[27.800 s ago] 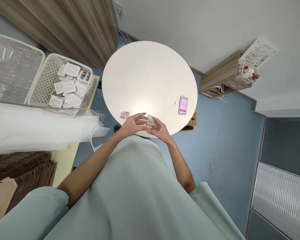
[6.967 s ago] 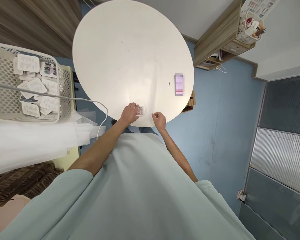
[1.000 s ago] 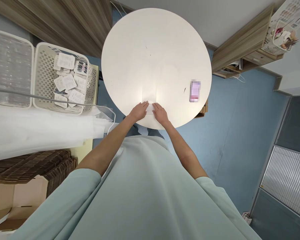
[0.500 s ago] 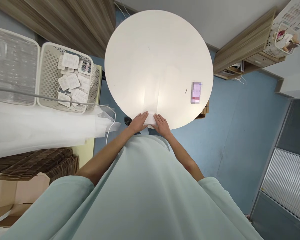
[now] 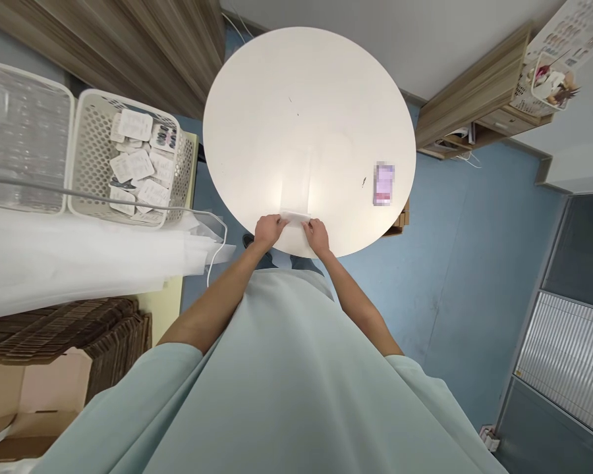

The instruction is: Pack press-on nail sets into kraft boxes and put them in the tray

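A translucent white strip of thin wrapping sheet (image 5: 295, 187) lies lengthwise on the round white table (image 5: 247, 99). Its near end is folded or rolled into a narrow band (image 5: 295, 216) close to the table's front edge. With fingers curled, my left hand (image 5: 268, 230) pinches the left end of that band. On the opposite end, my right hand (image 5: 317, 236) is closed in the same way, thumb and fingers together. Whether anything is wrapped inside the band cannot be made out.
A blurred pinkish-purple rectangular item (image 5: 384, 184) lies on the table's right. To the left stand a white basket of small cards (image 5: 86, 151), a basket of clear plastic pieces (image 5: 24, 131), a pile of white sheets (image 5: 79, 250) and stacked flattened cardboard (image 5: 113, 336).
My hands have gone from lying flat on the folded end to pinching its two ends. The folded band has moved slightly forward, away from my body.
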Demonstrator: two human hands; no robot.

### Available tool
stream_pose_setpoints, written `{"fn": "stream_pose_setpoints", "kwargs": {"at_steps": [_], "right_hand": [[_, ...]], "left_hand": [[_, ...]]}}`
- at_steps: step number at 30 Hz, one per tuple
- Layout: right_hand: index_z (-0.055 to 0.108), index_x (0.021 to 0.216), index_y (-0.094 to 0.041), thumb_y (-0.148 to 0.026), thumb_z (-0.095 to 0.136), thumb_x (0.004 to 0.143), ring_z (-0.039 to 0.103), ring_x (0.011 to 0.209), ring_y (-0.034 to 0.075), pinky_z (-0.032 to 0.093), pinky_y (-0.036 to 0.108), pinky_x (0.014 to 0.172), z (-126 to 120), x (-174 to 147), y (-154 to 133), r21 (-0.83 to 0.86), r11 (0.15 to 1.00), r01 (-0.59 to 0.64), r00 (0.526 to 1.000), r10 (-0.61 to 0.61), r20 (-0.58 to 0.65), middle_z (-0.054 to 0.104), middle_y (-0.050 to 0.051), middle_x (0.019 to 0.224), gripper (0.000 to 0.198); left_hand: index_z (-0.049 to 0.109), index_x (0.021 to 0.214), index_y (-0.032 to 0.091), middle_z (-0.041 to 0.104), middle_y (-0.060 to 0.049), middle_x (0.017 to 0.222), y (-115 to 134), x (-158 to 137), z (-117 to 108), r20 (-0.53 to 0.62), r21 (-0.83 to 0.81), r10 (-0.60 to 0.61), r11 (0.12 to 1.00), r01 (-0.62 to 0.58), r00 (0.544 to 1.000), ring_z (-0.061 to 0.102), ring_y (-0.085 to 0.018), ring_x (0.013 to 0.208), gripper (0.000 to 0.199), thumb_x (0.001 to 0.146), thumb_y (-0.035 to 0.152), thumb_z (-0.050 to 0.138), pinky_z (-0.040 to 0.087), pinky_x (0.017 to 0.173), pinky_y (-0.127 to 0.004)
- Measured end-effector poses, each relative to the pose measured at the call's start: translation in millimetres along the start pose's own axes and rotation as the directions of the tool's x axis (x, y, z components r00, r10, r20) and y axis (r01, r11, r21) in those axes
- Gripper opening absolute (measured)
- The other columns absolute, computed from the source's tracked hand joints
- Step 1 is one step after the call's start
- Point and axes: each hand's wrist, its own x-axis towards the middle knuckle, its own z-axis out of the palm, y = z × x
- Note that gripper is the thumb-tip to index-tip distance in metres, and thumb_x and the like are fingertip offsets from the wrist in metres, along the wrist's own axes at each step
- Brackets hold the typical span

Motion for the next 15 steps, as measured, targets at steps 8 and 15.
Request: {"fn": "stream_pose_setpoints", "kwargs": {"at_steps": [8,15], "right_hand": [[0.074,0.115,-0.021,-0.052,0.063,0.109,0.074,0.109,0.028,0.062,0.042,0.098,3,19,-5,0.115,0.963,-0.242,0.968,0.248,-0.038,0.079,0.011,0.115,0.033],[0.051,0.165,-0.016,-0.022,0.053,0.108,0.042,0.165,0.030,0.041,0.052,0.136,-13,45,-13,-0.112,0.977,0.180,0.982,-0.172,0.076,0.050,0.018,0.173,0.057]], "left_hand": [[0.075,0.102,0.024,0.076,-0.018,0.097,8,16,6,0.023,0.028,-0.093,0.995,0.093,0.995,0.071,-0.042,0.103,0.031,0.101,0.051,0.059,0.057,0.088,-0.053],[0.043,0.168,0.005,0.043,-0.026,0.177,19,22,6,-0.004,0.214,0.295,0.934,-0.287,0.955,0.040,-0.040,0.164,0.069,0.100,0.016,0.044,0.038,0.132,-0.057]]}}
